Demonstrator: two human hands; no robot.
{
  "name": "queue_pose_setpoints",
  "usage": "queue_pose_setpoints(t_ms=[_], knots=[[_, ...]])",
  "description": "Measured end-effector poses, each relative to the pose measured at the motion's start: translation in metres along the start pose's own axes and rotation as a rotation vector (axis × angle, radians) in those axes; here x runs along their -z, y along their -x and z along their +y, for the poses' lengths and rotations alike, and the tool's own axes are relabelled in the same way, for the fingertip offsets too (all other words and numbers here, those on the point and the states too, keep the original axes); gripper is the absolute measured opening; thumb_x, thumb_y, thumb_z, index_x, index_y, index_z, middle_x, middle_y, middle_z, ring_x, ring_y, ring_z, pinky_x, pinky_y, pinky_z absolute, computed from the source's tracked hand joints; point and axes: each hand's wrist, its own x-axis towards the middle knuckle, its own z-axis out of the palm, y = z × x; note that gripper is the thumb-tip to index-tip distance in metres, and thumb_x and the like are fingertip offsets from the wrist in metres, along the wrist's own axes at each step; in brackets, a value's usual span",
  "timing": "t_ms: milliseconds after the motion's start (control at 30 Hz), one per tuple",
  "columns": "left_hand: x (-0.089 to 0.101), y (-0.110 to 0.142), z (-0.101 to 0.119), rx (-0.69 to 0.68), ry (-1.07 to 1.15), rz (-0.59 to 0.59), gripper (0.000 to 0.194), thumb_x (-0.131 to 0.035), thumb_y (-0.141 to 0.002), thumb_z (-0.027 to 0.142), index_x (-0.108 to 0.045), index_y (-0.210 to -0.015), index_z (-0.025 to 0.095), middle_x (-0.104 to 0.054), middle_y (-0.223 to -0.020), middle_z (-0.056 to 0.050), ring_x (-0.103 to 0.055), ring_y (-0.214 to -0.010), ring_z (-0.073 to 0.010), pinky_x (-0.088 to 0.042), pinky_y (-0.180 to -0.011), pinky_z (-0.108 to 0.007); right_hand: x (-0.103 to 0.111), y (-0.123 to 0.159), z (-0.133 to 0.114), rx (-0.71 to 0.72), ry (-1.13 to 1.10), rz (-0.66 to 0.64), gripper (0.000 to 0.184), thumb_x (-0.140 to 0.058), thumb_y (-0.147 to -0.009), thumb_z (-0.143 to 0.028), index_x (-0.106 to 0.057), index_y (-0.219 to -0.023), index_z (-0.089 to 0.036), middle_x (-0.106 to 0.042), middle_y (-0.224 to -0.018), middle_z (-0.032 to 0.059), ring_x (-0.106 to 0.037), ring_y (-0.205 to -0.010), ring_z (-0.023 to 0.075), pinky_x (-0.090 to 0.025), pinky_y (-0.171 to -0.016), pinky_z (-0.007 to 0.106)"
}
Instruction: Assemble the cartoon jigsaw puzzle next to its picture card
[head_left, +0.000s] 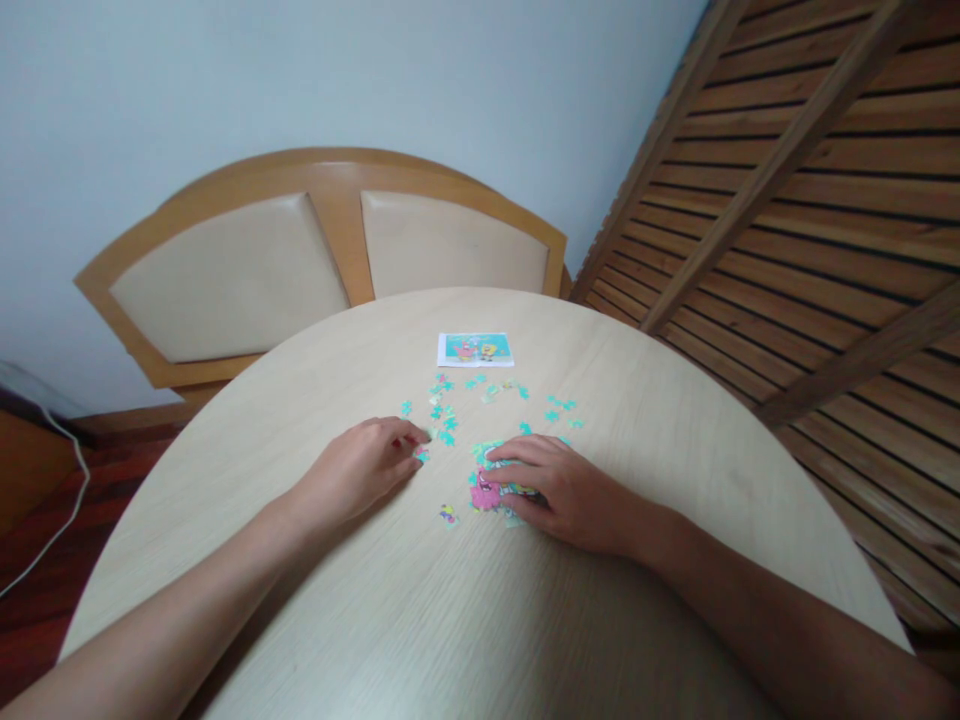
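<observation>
My left hand (367, 458) is half curled, thumb and fingers slightly apart, its tips at a small pink-and-teal cardboard jigsaw piece (422, 455); I cannot tell whether they pinch it. My right hand (559, 490) is loosely spread, fingers parted and laid across a joined block of pink, teal and yellow jigsaw pieces (484, 490), covering its right side.

Nearest me on the round, pale wood-grain table (315, 640), a loose yellow-and-purple jigsaw piece (448, 514) sits just left of the block's near edge. The block lies to the right of my left hand, with a strip of bare wood between it and the piece at those fingertips; my right hand is the nearer, already over it. With my fingers in the way, I cannot make out its long axis.

Beyond, loose teal jigsaw pieces (448, 438) are scattered in small clusters. Past them lies a white-bordered picture card (480, 349), long side running left to right, showing a pink and a yellow cartoon figure on teal. I can read no brand, label or lettering anywhere. Farthest is a wood-framed, cream-padded seat back (337, 175).
</observation>
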Motion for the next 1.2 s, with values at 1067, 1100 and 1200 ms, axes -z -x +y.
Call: queue_pose_setpoints(t_ms=[1067, 1100, 1200], knots=[[-0.023, 0.000, 0.012, -0.097, 0.162, 0.027, 0.010, -0.060, -0.091, 0.026, -0.068, -0.095, 0.022, -0.072, -0.097, -0.004, -0.063, -0.094, -0.0225, -0.048, -0.086, -0.036, 0.001, 0.001, -0.003, 0.011, -0.013, -0.006, 0.031, -0.062, -0.098, -0.034, -0.070, -0.126, -0.026, -0.067, -0.130, 0.0115, -0.060, -0.120, 0.0266, -0.045, -0.104, 0.048], [-0.024, 0.000, 0.015, -0.098, 0.170, 0.038, 0.010, -0.059, -0.090, 0.025, -0.068, -0.095, 0.022, -0.072, -0.097, -0.005, -0.063, -0.094, -0.0225, -0.048, -0.087, -0.036, 0.001, 0.001, -0.003, 0.012, -0.013, -0.008, 0.032, -0.063, -0.097, -0.033, -0.070, -0.127, -0.026, -0.067, -0.130, 0.0116, -0.059, -0.121, 0.0268, -0.045, -0.104, 0.048], [-0.028, -0.001, 0.022, -0.114, 0.198, 0.064, 0.009, -0.059, -0.090, 0.023, -0.067, -0.093, 0.021, -0.072, -0.095, -0.004, -0.063, -0.092, -0.0215, -0.048, -0.086, -0.035, 0.001, 0.001, -0.003, 0.010, -0.009, -0.012, 0.034, -0.064, -0.096, -0.032, -0.069, -0.129, -0.027, -0.067, -0.130, 0.0117, -0.059, -0.121, 0.0272, -0.045, -0.104, 0.049]])
